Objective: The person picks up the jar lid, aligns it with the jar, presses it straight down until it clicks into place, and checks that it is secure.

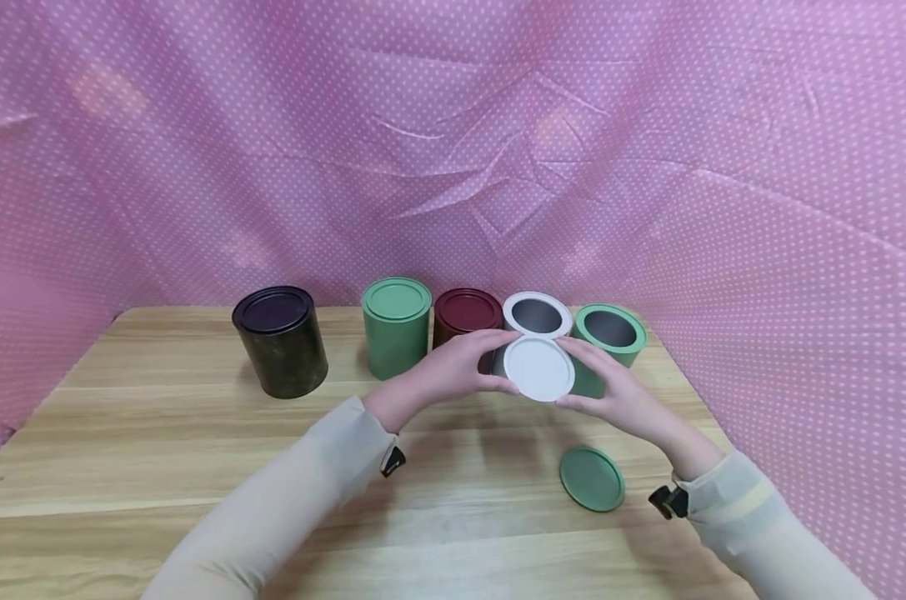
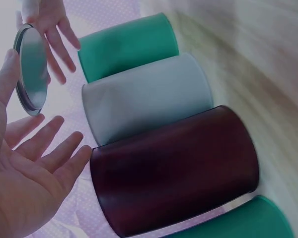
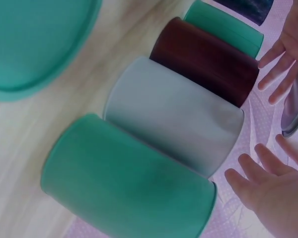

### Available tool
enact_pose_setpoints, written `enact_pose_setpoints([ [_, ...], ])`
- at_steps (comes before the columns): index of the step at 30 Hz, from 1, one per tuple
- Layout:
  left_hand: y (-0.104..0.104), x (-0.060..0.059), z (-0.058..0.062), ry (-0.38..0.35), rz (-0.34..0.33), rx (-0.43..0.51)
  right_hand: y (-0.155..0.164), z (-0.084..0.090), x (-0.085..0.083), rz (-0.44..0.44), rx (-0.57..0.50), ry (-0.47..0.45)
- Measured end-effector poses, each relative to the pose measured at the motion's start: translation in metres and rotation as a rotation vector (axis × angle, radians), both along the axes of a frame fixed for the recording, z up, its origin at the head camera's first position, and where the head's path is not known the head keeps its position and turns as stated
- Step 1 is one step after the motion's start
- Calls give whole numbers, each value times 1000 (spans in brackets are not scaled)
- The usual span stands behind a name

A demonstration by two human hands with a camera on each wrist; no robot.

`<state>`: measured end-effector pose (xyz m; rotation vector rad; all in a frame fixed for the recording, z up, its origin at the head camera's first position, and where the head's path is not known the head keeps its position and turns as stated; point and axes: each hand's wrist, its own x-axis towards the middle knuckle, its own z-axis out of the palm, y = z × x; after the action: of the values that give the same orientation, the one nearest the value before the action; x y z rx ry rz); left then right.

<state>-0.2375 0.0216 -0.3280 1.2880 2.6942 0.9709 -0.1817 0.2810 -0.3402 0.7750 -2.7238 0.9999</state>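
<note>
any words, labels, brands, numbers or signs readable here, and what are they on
None: no text or sign is readable. The white lid, green lid, black can, lidded green can, dark red can, white can and open green can show no lettering; the pink cloth shows only dots.

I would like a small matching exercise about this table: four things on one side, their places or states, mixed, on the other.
1. white lid
2. loose green lid
3. black can
4. white can

A. closed, at the far left
B. held by left hand and right hand
C. open, between red can and open green can
D. lying on the table

Right pairs: 1-B, 2-D, 3-A, 4-C
</note>
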Motion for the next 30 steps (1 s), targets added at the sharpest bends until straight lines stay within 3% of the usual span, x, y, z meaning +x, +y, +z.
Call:
enact_pose_setpoints([
  [6,5,0,14,19,4,-31,6,11,-3,6,19,20],
  [15,15,-7,26,-1,21,-69,16,24,-12,11,27,-29],
  [30,21,-39,35,-40,9,-139,21,32,-44,33,42,-57],
])
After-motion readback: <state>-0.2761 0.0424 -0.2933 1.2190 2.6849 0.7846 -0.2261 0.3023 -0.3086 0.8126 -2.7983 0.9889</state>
